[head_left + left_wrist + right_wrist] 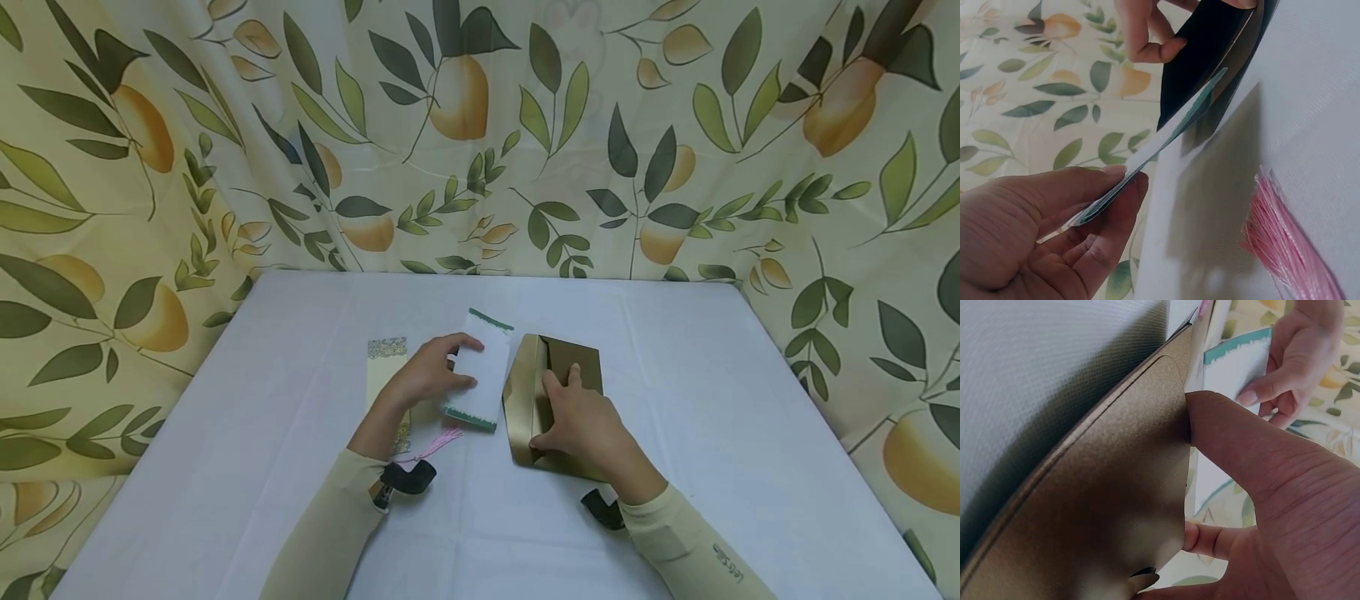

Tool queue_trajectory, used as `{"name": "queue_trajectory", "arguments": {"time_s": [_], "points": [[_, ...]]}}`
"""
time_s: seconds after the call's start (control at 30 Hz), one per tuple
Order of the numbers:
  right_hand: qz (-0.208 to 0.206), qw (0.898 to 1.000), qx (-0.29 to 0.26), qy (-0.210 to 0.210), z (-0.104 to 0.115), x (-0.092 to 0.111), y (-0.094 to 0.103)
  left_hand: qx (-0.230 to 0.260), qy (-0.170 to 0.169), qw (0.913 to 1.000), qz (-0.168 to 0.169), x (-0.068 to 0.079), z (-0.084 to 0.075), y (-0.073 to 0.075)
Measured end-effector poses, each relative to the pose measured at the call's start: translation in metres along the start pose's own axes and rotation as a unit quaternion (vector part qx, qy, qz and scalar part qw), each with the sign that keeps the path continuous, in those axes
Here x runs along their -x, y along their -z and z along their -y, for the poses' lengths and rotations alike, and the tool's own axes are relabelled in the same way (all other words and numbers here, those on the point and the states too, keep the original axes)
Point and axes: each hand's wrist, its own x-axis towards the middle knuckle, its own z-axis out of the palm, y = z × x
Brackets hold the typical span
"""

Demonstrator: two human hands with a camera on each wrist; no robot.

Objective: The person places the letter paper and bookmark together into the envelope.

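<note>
A white card [483, 367] with green top and bottom borders is pinched between the thumb and fingers of my left hand [431, 372]. Seen edge-on in the left wrist view, the card [1169, 131] looks folded and tilts up off the cloth, one end toward the envelope. To its right lies a gold envelope [521, 408] with its flap toward the card. My right hand [588, 421] grips the envelope at its mouth, thumb at the near part of the edge and fingers farther along. In the right wrist view the envelope's gold panel [1104, 469] bows outward beside the thumb.
A pale bookmark [386, 350] with patterned ends lies left of the card, partly beneath the left forearm. Its pink tassel [442, 442] trails toward the card. A white cloth [225, 467] covers the table, and a fruit-print curtain [480, 192] hangs behind it.
</note>
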Motion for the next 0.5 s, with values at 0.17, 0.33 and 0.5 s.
{"name": "queue_trajectory", "arguments": {"time_s": [0.17,0.33,0.5], "points": [[0.002,1.000,0.003,-0.003,0.0007,-0.0001,-0.0002,0.011,0.002,0.9999,0.003,-0.0009,0.0006,-0.0012],[0.003,1.000,0.003,-0.003,0.0020,-0.0002,-0.0002,0.006,0.006,1.0000,0.001,-0.0019,0.0008,-0.0031],[0.002,1.000,0.005,-0.003,0.0026,-0.0001,0.0010,-0.006,0.014,0.9999,-0.002,-0.0019,-0.0011,-0.0043]]}}
